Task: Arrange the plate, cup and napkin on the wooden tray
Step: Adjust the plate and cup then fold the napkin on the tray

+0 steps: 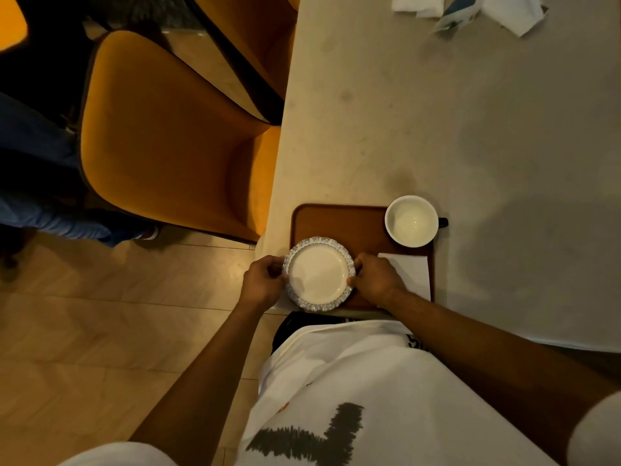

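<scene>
A small white plate [318,273] with a scalloped, patterned rim lies at the near left corner of the brown wooden tray [339,223]. My left hand [263,280] grips its left edge and my right hand [376,279] grips its right edge. An empty white cup [411,220] with a dark handle stands at the tray's far right corner. A white napkin [411,272] lies flat on the tray's near right side, partly under my right hand.
The tray sits at the near left corner of a pale table [470,112]. Crumpled tissues and a packet [470,10] lie at the far edge. Orange chairs [161,136] stand to the left over a wooden floor. Someone's legs in jeans [50,196] show at far left.
</scene>
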Available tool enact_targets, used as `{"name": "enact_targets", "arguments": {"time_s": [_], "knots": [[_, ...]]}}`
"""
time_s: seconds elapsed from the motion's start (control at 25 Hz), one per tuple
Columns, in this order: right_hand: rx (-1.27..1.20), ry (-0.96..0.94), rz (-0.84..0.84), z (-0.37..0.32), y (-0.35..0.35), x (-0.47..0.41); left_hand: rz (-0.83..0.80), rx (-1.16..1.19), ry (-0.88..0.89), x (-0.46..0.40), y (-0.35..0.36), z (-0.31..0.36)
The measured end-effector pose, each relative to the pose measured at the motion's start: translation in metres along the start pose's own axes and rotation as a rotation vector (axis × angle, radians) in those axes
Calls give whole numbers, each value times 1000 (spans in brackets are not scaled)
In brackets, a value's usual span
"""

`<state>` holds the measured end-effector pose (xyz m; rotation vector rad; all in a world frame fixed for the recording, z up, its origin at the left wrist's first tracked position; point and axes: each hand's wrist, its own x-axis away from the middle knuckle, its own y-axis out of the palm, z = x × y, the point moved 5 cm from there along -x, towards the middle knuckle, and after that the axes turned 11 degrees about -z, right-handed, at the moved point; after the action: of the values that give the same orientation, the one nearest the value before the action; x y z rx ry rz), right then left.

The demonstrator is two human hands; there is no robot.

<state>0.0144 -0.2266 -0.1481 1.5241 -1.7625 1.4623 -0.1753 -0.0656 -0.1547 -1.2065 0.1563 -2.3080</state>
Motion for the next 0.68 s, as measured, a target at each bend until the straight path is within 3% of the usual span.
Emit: {"name": "enact_targets", "arguments": {"time_s": [0.48,0.68], "knots": [[-3,-9,-16,2,2,3,-41,-8,-16,1,1,2],[-51,-60,-51,1,-11,9,-124,15,-117,-3,-3,6]]}}
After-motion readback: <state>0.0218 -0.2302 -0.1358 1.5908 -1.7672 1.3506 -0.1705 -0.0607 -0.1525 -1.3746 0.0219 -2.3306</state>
